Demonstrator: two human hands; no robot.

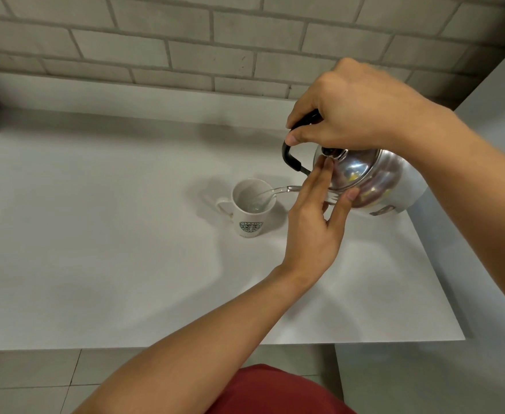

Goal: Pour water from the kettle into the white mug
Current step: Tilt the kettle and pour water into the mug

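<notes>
We see the white mug (252, 209) standing upright on the pale counter (96, 234), roughly at the centre of the view, its handle pointing toward nine o'clock and a green round logo on the side facing us. A clear stream of water (270, 192) arcs into its mouth from three o'clock, and a little water shows at the bottom.

At two o'clock from the mug we find the steel kettle (373, 180), lifted off the counter and tipped toward the mug. Its spout is hidden behind the left hand. The right hand (353, 115) comes in from above with its fingers curled tight around the black handle (290, 156), thumb tip pressed on the front of the grip.

The left hand (314, 222) reaches up from six o'clock. Its fingers lie straight and close together against the shiny lid (347, 168), just below the dark knob (330, 151), while the thumb is spread apart and touches the lid's lower rim.

Behind the counter, at twelve o'clock, runs a grey brick wall (185, 40). At six o'clock we see red clothing (275, 392) and floor tiles (30, 380).
</notes>
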